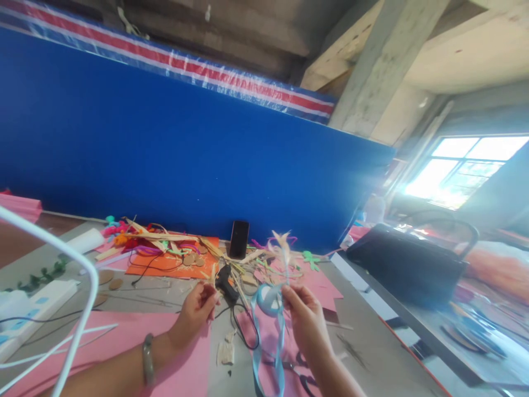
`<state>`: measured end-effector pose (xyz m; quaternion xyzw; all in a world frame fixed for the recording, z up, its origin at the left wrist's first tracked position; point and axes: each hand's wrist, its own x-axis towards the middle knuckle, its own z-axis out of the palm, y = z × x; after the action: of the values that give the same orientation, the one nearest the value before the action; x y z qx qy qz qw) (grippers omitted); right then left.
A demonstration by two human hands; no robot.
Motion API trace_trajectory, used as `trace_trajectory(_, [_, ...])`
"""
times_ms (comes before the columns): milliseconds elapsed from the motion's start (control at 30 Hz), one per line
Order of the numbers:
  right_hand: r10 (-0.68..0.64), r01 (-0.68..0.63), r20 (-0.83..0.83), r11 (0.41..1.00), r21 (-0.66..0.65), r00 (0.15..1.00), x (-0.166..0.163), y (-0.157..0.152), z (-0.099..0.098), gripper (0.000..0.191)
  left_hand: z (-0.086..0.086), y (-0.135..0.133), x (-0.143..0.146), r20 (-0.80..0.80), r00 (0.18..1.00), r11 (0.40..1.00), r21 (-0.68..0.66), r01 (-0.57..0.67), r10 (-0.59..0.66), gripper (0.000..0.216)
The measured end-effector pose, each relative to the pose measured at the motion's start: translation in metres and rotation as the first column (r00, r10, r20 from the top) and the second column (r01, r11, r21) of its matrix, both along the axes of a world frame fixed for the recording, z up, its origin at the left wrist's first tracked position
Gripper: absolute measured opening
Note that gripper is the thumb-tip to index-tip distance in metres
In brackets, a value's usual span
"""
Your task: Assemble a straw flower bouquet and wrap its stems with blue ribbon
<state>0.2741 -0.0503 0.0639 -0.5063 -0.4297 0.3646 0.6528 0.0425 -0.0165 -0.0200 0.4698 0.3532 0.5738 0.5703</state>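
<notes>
My right hand pinches the stem of a pale, feathery craft flower and holds it upright. Light blue ribbon hangs beside these fingers, with its roll just left of them. Over the pink paper, my left hand is closed, thumb against fingers; whatever it may hold is too small or hidden to make out. Between the hands, a black glue gun lies on the table, its cord curling toward me. Dark-handled scissors lie below my right hand, partly covered by the wrist.
Dry husk strips and orange paper lie at the back. A phone leans against the blue partition. A power strip and a white curved tube stand at left. On the right is a black bag.
</notes>
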Motion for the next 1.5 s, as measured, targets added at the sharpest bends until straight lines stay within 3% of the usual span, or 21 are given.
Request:
trace_trajectory(200, [0.167,-0.171,-0.052,0.983,-0.071,0.985,-0.059,0.001,-0.022,0.031,0.021,-0.011,0.003,0.067,0.997,0.999,0.011,-0.046,0.045,0.032])
trace_trajectory(333, [0.204,-0.210,-0.088,0.975,-0.069,0.975,-0.080,0.008,-0.031,0.031,0.023,-0.014,0.007,0.015,1.000,1.000,-0.012,0.028,-0.028,0.039])
trace_trajectory(433, [0.233,-0.243,-0.143,0.968,-0.057,0.962,-0.085,0.015,-0.040,0.029,0.020,-0.014,0.011,0.027,0.995,0.991,-0.095,0.098,-0.095,0.046])
trace_trajectory(633, [0.250,-0.269,-0.241,0.962,-0.049,0.938,-0.079,0.025,-0.060,0.028,0.027,-0.011,0.006,0.081,0.991,0.979,-0.169,0.115,-0.102,0.041])
trace_trajectory(900, [0.241,-0.258,-0.225,0.965,-0.047,0.944,-0.079,0.022,-0.047,0.029,0.022,-0.004,0.001,0.088,0.995,0.986,-0.156,0.055,-0.042,0.036])
trace_trajectory(1067, [0.067,-0.064,-0.153,0.998,0.023,0.986,-0.048,0.025,-0.013,0.031,0.010,0.004,-0.001,0.115,0.992,0.989,-0.145,-0.038,0.055,0.036])
trace_trajectory(1233, [-0.107,0.110,-0.027,0.988,0.109,0.994,0.016,0.041,0.015,0.031,0.010,0.013,-0.007,0.023,0.995,0.991,-0.099,-0.094,0.097,0.034])
trace_trajectory(1333, [-0.269,0.269,0.082,0.963,0.012,0.960,0.060,0.052,0.015,0.039,0.011,0.015,-0.010,0.002,0.994,0.990,-0.093,-0.107,0.108,0.034])
trace_trajectory(1500, [-0.373,0.393,0.183,0.915,-0.088,0.910,0.122,0.058,-0.005,0.040,0.008,0.013,-0.014,-0.033,0.997,0.996,-0.052,-0.078,0.076,0.030])
